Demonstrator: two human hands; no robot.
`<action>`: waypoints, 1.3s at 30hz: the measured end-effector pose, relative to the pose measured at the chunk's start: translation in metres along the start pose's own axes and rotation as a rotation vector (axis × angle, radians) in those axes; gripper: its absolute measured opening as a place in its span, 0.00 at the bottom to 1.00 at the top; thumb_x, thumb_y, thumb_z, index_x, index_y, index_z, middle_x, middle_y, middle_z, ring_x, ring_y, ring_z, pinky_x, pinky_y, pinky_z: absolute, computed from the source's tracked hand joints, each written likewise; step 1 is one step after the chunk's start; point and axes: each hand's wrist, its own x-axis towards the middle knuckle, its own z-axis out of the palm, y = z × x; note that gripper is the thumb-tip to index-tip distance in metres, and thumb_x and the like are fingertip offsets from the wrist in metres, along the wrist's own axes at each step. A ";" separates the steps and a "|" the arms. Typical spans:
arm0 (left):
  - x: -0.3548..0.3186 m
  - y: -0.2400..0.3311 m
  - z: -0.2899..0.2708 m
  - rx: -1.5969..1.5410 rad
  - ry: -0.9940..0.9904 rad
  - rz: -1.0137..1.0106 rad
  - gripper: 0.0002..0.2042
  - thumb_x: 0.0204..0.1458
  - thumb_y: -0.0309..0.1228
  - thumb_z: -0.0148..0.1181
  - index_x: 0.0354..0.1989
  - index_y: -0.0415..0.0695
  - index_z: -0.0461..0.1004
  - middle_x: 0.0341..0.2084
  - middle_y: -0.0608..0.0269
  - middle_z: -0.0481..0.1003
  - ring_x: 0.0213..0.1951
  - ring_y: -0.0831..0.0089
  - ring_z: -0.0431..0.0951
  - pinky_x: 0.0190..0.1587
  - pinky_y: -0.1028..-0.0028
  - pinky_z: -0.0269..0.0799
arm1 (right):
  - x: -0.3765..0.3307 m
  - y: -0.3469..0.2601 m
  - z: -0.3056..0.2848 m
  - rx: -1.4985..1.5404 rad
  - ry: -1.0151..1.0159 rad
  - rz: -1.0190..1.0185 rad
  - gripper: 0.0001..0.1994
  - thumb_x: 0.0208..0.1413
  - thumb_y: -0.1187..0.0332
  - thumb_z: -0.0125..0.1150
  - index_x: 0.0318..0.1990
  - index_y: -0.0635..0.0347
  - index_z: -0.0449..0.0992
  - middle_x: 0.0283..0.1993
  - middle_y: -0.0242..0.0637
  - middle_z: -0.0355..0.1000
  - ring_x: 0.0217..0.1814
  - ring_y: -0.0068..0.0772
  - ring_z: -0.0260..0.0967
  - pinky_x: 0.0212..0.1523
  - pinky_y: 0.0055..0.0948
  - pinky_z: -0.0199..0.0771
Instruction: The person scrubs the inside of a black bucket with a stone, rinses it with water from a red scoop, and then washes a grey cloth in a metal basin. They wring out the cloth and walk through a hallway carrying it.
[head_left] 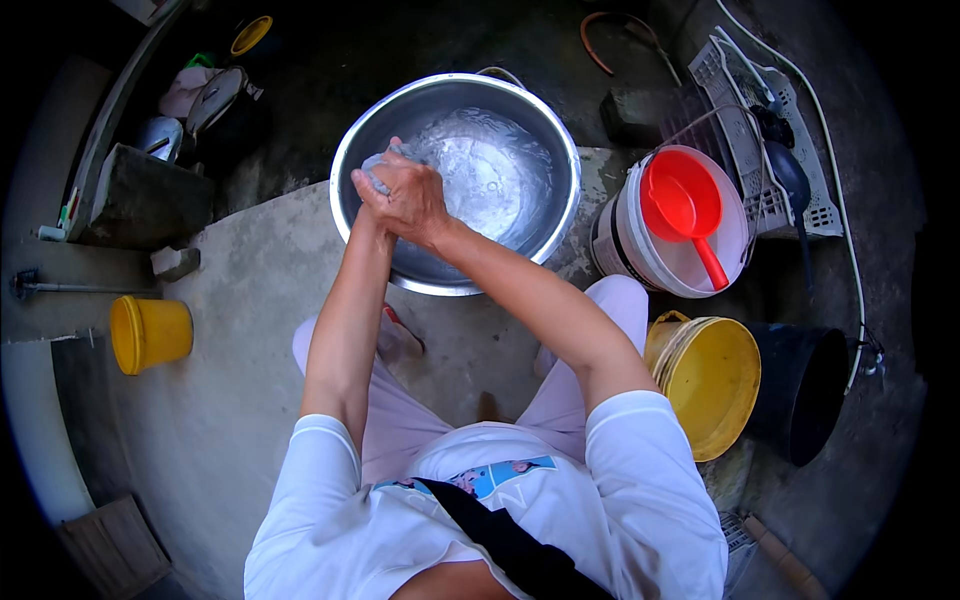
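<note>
Gripping the grey cloth (376, 175) between my left hand (372, 208) and right hand (415, 195), pressed together at nine o'clock over the metal basin (425, 268), I judged that a slackened grip could splash water (490, 185).

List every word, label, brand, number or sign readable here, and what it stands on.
White shirt: pale lettering beside a blue printed picture, partly behind the black strap; not quoted here.
White bucket: dark label on its side, print too small to read.
Metal basin and grey cloth: none visible.
</note>
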 end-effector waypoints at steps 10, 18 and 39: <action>-0.005 0.005 0.045 0.393 0.173 -0.180 0.19 0.50 0.42 0.51 0.38 0.36 0.69 0.31 0.57 0.72 0.34 0.66 0.74 0.36 0.69 0.69 | 0.040 0.127 -0.032 -0.510 -0.355 0.364 0.18 0.52 0.50 0.49 0.33 0.57 0.75 0.38 0.49 0.72 0.41 0.50 0.70 0.39 0.41 0.70; -0.017 0.008 0.011 0.372 0.228 -0.529 0.38 0.52 0.60 0.36 0.65 0.49 0.37 0.65 0.52 0.38 0.64 0.43 0.35 0.54 0.33 0.27 | 0.029 0.106 -0.046 -0.661 -0.602 0.771 0.37 0.44 0.43 0.55 0.63 0.34 0.51 0.67 0.49 0.38 0.62 0.61 0.47 0.55 0.54 0.57; 0.017 -0.020 -0.022 -0.223 -0.246 -0.136 0.10 0.55 0.42 0.46 0.28 0.51 0.67 0.27 0.68 0.68 0.31 0.74 0.70 0.36 0.73 0.68 | 0.014 0.019 0.005 -0.064 0.134 -0.045 0.11 0.45 0.66 0.54 0.16 0.60 0.71 0.20 0.43 0.69 0.22 0.43 0.69 0.23 0.33 0.69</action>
